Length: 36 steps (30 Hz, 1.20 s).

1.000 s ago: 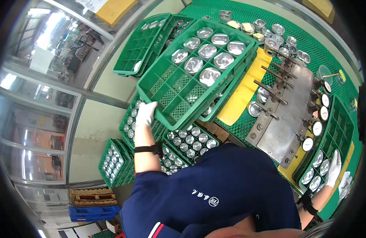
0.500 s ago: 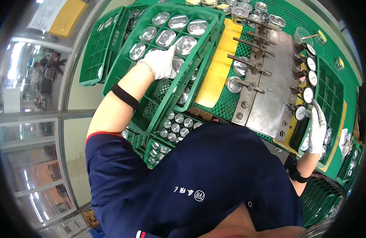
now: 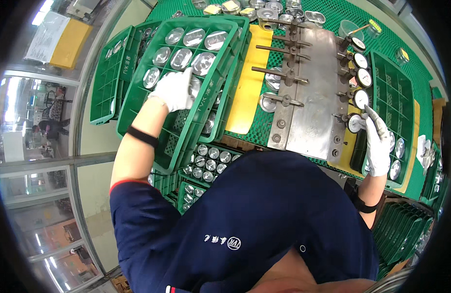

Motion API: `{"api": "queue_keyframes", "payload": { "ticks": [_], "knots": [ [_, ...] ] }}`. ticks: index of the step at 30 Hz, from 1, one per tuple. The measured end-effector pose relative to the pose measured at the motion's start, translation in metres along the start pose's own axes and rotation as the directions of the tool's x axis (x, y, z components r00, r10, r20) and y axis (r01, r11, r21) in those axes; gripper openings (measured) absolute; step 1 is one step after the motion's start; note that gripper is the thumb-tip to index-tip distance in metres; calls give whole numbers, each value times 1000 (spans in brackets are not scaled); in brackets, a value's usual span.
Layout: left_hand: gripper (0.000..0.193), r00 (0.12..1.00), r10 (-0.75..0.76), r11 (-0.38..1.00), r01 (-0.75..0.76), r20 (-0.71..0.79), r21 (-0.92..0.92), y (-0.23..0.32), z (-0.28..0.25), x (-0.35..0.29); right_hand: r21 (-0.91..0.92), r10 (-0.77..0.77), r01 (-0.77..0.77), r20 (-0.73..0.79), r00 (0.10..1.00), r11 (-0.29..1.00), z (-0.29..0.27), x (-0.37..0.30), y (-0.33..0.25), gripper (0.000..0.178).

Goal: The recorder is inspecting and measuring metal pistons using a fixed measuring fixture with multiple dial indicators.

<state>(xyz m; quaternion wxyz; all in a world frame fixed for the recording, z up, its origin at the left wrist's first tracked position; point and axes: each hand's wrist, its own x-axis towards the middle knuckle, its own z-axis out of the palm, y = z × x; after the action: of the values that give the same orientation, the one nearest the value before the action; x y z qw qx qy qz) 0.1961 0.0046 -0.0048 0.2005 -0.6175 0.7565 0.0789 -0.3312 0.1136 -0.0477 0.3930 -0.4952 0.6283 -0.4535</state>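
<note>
Fingers of my left hand (image 3: 172, 92), on the head view, curl beside a piston (image 3: 196, 87) in the crate (image 3: 209, 94) beneath; I can't tell whether they grip. My right hand's (image 3: 378, 149) fingers, slightly parted, are just beside a gauge (image 3: 355, 123).

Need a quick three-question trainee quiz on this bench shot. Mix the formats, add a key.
1. How many dials line the right side of the metal plate?
2. True or false: a yellow sheet lies between the metal plate and the crate that the left hand reaches into.
3. The right hand is beside:
A) the clear bowl
B) the lower dials
C) the yellow sheet

Key: 1. Five. 2. True. 3. B.
</note>
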Motion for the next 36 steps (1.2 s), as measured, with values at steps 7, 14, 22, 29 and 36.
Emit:
{"api": "queue_keyframes", "payload": {
  "ticks": [7,14,22,29,36],
  "knots": [
    [70,726,-74,975,-92,-684,-204,43,-33,-123,47,-90,90,-18,996,995,-5,-1,-7,31],
    [83,539,68,970,-234,-839,-72,92,-12,-144,98,-162,151,111,981,984,0,13,-16,31],
    [91,509,-103,880,-354,-854,-317,127,4,-124,66,-192,187,89,977,980,-6,10,-6,32],
    [89,458,-145,737,-541,-877,-405,150,4,-101,75,-156,153,27,987,985,-22,-1,-5,29],
    [96,525,-105,681,-581,-845,-446,164,-2,-81,46,-144,143,10,990,989,-25,-13,-7,30]
  ]
}}
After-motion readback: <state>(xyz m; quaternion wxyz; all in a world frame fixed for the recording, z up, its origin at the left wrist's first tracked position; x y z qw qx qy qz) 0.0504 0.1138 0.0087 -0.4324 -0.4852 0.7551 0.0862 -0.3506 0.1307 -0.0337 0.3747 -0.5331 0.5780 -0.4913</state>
